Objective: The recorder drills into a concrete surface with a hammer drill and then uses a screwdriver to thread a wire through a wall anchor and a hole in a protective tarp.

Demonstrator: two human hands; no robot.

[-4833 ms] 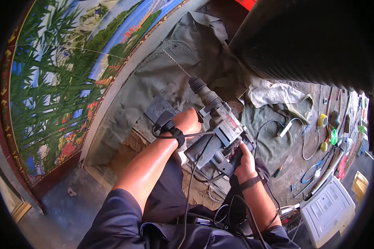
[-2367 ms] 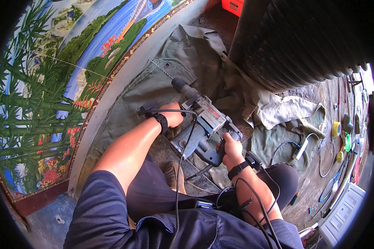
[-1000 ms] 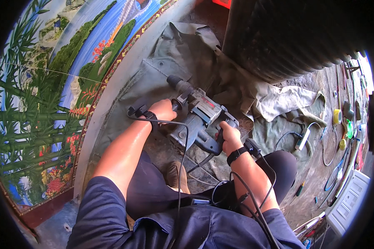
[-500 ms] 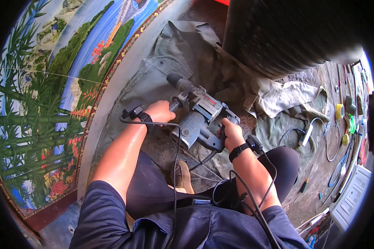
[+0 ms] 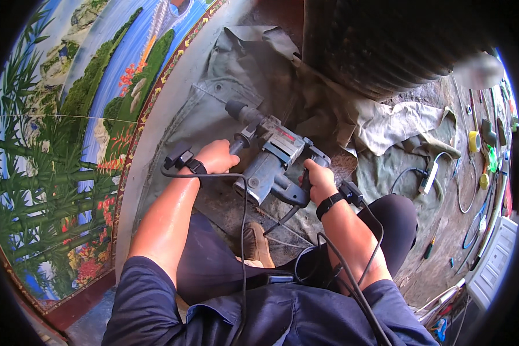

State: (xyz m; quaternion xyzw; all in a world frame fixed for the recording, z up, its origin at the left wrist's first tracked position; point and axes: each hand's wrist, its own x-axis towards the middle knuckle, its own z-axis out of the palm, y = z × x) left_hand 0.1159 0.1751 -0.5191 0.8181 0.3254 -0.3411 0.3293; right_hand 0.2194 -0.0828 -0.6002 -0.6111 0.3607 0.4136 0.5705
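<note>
A grey rotary hammer drill [image 5: 271, 155] is held in front of me, its black chuck and long thin bit [image 5: 209, 93] pointing to the upper left. My left hand [image 5: 216, 157] is closed round the black side handle [image 5: 242, 141]. The fingers of my right hand [image 5: 319, 178] wrap round the rear grip at the drill's right end. From that grip a black power cord [image 5: 282, 219] runs down toward my legs. Beneath the bit and chuck spreads a crumpled grey-green cloth [image 5: 225, 63]; whether the bit touches it I cannot tell.
A painted wall panel [image 5: 98, 115] stands close on my left. Beyond the cloth rises a large dark ribbed cylinder [image 5: 380, 46]. On the right lie a white power strip [image 5: 428, 177], a screwdriver [image 5: 429, 248], yellow tape [image 5: 474, 141] and a pale plastic stool [image 5: 491, 262].
My view has shifted slightly. Both hands keep their hold on the drill, which stays in nearly the same place and at the same slant.
</note>
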